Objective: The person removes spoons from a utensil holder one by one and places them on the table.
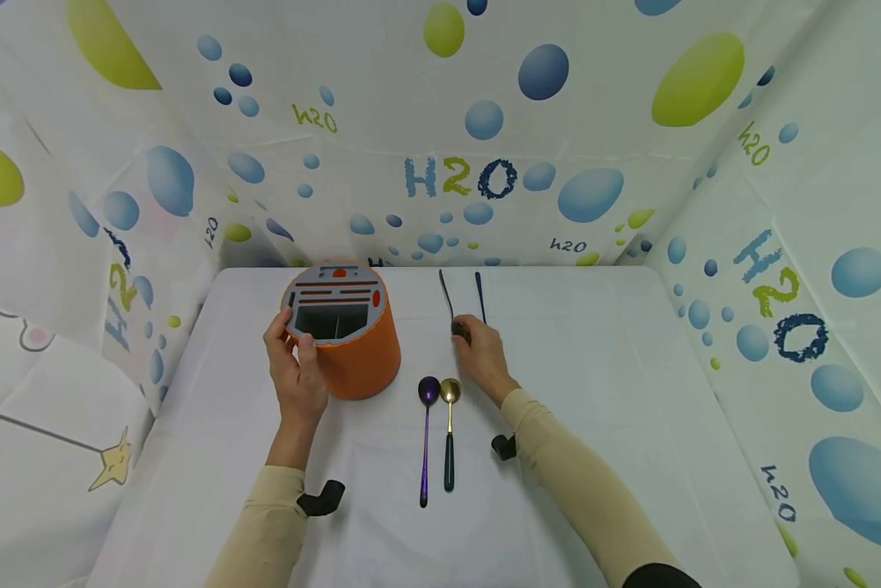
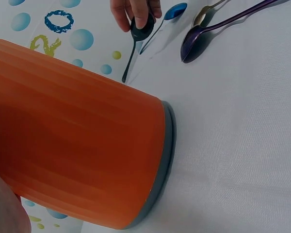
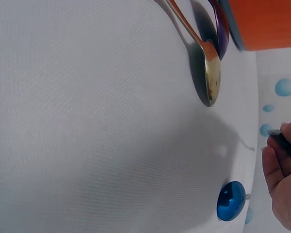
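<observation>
My left hand (image 1: 298,384) grips the side of an orange cylindrical utensil holder (image 1: 362,359), fingers and thumb at its grey slotted top. The holder leans a little toward me. In my right hand (image 1: 486,359) a dark spoon (image 1: 446,294) is pinched by its bowl, its thin handle pointing away from me. The left wrist view shows the dark bowl (image 2: 143,31) between the fingertips. Close by lies a blue spoon (image 3: 231,201), its bowl hidden behind the right hand in the head view, its dark handle (image 1: 480,294) pointing to the back.
A purple spoon (image 1: 424,441) and a gold spoon with a dark green handle (image 1: 450,457) lie side by side between my arms, bowls toward the back. White cloth covers the table (image 1: 602,351). Printed curtains (image 1: 381,82) stand behind and at both sides.
</observation>
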`<move>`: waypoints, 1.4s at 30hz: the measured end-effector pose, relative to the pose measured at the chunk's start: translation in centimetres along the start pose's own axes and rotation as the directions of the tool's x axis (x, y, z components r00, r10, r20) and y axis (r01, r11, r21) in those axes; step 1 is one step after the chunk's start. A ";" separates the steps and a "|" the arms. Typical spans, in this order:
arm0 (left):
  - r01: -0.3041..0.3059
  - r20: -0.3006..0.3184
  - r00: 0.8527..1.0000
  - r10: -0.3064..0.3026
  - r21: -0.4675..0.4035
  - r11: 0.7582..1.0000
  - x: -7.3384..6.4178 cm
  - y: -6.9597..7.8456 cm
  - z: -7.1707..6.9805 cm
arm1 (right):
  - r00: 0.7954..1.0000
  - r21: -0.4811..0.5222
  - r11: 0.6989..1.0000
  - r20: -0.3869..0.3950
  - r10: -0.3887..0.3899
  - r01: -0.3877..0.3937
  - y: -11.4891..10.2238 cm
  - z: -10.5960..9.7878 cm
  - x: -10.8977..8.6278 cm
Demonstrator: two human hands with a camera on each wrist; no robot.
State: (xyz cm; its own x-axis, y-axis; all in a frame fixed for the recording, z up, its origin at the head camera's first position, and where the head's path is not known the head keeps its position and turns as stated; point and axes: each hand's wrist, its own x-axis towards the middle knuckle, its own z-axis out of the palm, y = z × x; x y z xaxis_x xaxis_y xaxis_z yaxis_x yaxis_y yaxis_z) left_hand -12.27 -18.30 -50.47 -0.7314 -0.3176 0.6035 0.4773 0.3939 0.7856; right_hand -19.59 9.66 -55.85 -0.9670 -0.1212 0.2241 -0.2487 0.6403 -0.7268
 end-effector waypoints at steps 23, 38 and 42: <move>-0.005 0.002 1.000 0.005 -0.022 1.000 0.4 3.1 0.1 | 0.996 0.023 0.998 -0.065 -0.057 0.059 0.1 -0.1 0.0; -0.017 0.000 1.000 0.017 -0.011 1.000 -0.1 -1.3 -0.1 | 0.988 0.030 0.995 -0.128 -0.091 0.096 -0.1 -0.4 0.2; -0.008 0.011 1.000 0.008 -0.018 1.000 -0.2 -1.7 -0.2 | 0.985 0.057 0.993 -0.139 -0.098 0.107 -0.2 -0.4 0.1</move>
State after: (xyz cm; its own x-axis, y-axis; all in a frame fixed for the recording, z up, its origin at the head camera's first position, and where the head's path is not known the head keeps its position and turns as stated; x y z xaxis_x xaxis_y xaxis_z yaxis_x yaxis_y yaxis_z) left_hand -12.87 -19.11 -51.89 -0.7329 -0.3045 0.6085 0.4920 0.3806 0.7830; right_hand -19.65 9.79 -55.38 -0.9206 -0.0767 0.3829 -0.3537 0.5792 -0.7344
